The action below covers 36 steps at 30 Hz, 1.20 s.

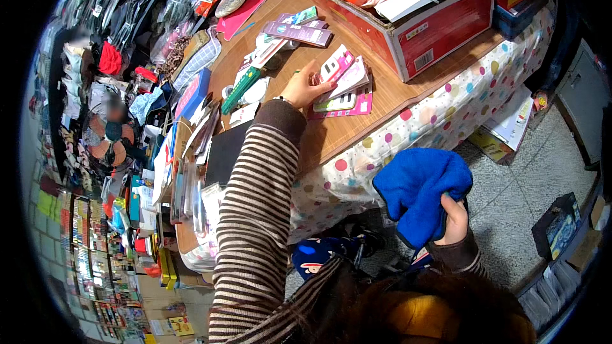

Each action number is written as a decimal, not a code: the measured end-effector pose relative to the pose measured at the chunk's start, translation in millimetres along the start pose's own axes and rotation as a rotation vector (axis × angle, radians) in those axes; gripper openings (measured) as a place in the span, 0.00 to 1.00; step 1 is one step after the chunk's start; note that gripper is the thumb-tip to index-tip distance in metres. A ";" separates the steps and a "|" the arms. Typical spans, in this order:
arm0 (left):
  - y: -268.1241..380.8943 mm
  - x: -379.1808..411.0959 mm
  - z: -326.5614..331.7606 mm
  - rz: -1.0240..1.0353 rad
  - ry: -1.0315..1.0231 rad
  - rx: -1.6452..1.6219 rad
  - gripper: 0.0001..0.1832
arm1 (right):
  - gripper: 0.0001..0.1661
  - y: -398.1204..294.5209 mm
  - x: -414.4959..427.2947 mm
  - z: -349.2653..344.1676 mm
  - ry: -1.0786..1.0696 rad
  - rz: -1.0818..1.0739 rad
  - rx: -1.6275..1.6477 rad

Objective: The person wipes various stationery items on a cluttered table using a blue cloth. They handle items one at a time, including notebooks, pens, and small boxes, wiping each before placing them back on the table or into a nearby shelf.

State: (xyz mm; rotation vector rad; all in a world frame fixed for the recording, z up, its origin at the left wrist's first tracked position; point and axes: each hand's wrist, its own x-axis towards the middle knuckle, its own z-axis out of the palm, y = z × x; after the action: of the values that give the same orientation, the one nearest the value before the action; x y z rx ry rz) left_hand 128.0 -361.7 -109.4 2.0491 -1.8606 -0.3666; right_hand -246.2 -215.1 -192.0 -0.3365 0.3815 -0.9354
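Observation:
On the wooden tabletop [313, 145], my left hand [302, 85] has its thumb and fingers at the near end of a pink-and-white blister pack [337, 64]. That pack lies over a white card packet [353, 78] and a second pink-backed pack with a green-edged item [342, 103]. My right hand [454, 222] grips a bunched blue plush cloth [423, 188] in front of the table's edge, above the floor. The cloth hangs loosely, and most of the right fingers are hidden behind it.
A red cardboard box [444, 33] filled with goods stands at the back right. Purple boxes [299, 33] and a green box [241, 90] lie left of my left hand. A polka-dot tablecloth [373, 162] drapes over the side. A fan [107, 138] and crowded shelves stand further left.

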 end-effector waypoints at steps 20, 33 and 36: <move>36.6 -132.2 -23.6 -0.096 0.287 0.139 0.39 | 0.08 44.5 -7.8 49.4 0.228 -0.175 0.055; 119.3 -300.2 8.3 -0.242 0.490 -1.045 0.18 | 0.23 43.3 -14.7 114.1 -0.737 -0.430 -0.854; 137.9 -332.2 28.5 -0.099 0.563 -0.746 0.15 | 0.25 57.5 -26.6 148.0 -0.814 -0.863 -1.555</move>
State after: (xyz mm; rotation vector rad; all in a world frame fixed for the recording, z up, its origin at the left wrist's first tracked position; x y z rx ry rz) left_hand -43.3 -44.7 -90.8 1.5109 -1.0654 -0.3811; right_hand -152.0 -144.5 -82.1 -2.3607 0.1068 -1.0459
